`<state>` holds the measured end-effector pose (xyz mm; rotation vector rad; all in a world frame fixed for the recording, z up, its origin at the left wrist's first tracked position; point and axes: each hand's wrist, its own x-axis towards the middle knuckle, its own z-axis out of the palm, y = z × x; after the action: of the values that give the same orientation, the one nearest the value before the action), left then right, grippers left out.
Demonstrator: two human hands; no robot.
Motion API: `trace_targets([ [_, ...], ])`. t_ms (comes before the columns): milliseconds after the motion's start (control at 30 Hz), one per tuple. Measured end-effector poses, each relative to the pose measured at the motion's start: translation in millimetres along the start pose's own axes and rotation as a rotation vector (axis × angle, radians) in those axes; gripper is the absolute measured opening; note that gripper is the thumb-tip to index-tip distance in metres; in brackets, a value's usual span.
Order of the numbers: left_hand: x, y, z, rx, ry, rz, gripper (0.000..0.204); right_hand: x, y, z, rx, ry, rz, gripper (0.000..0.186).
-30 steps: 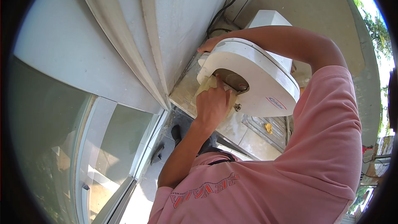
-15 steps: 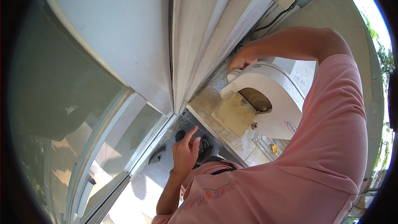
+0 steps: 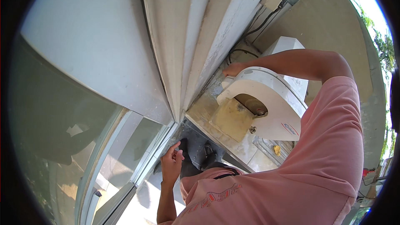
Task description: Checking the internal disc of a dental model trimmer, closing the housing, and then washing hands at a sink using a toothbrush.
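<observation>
My right hand [image 3: 233,69] reaches over the white machine [image 3: 273,96] and grips the far end of its housing, fingertips partly hidden. The housing has a dark oval opening [image 3: 254,104] with a yellowish plate [image 3: 231,121] jutting out in front of it, and a small metal knob [image 3: 252,129] beside the plate. My left hand [image 3: 172,161] is raised off the machine, low and left of the plate, fingers apart and slightly bent, holding nothing.
The machine stands on a stained tiled counter [image 3: 202,106] beside a white wall and panels [image 3: 196,46]. A cable [image 3: 266,21] runs behind it. Left are glass panes [image 3: 58,121]. Below are floor tiles and my feet. A yellow scrap [image 3: 277,150] lies on a metal tray.
My left hand has left the opening and plate and moved down and leftward, uncovering the plate. My right hand stays at the machine's far end. The view has shifted.
</observation>
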<state>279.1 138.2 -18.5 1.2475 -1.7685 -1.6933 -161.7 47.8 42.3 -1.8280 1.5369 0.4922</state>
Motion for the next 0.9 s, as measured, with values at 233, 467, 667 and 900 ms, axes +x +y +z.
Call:
trace_targets([
  [233,-14.5,-22.8,-32.1,0.067,0.104,-0.063,0.030,11.1,7.6,-1.9,-0.231,-0.109,-0.119,0.024],
  [467,-31.7,-43.1,-51.2,0.014,0.202,-0.162,0.028,7.0,12.9,-4.3,-0.163,-0.055,-0.202,0.026],
  [667,-53.2,-46.5,-54.6,0.038,0.249,-0.175,0.028,6.9,-33.0,-28.5,0.466,-0.307,0.368,0.018],
  [900,-39.2,-28.7,-41.9,0.123,0.159,-0.100,0.029,5.9,-53.2,-41.9,0.493,-0.603,0.799,0.024],
])
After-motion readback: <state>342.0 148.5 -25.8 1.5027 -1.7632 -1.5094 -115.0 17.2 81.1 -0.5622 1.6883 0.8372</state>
